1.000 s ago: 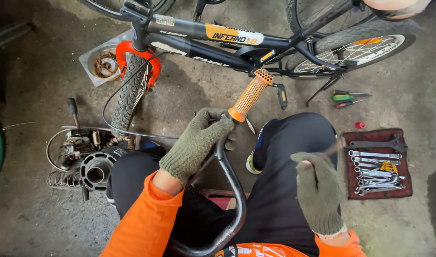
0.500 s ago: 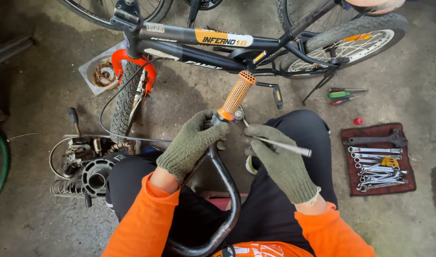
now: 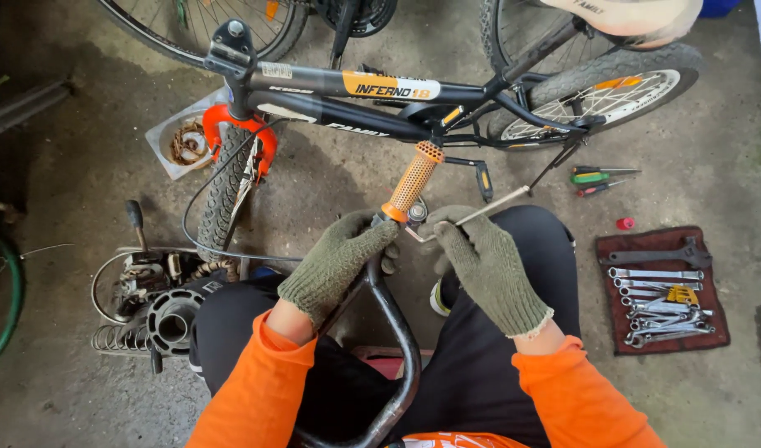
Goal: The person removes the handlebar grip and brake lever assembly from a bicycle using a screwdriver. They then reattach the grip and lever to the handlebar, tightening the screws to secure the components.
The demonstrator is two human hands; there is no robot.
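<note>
My left hand (image 3: 339,259), in a green knit glove, grips a black handlebar (image 3: 397,340) just below its orange rubber grip (image 3: 412,181). My right hand (image 3: 480,261), also gloved, holds a thin metal hex key (image 3: 488,207) whose short end meets the clamp next to the orange grip. The handlebar curves down across my lap, between my black-trousered knees. Both sleeves are orange.
A black and orange bicycle (image 3: 380,99) lies on the concrete floor ahead. A red cloth (image 3: 661,290) with several wrenches is at the right, screwdrivers (image 3: 600,178) above it. Metal parts, a spring and a cable (image 3: 148,299) lie at the left. A tray (image 3: 181,143) holds a chain.
My right hand came in from the right, where it was raised and apart, took the hex key to the clamp by the grip and now holds it there.
</note>
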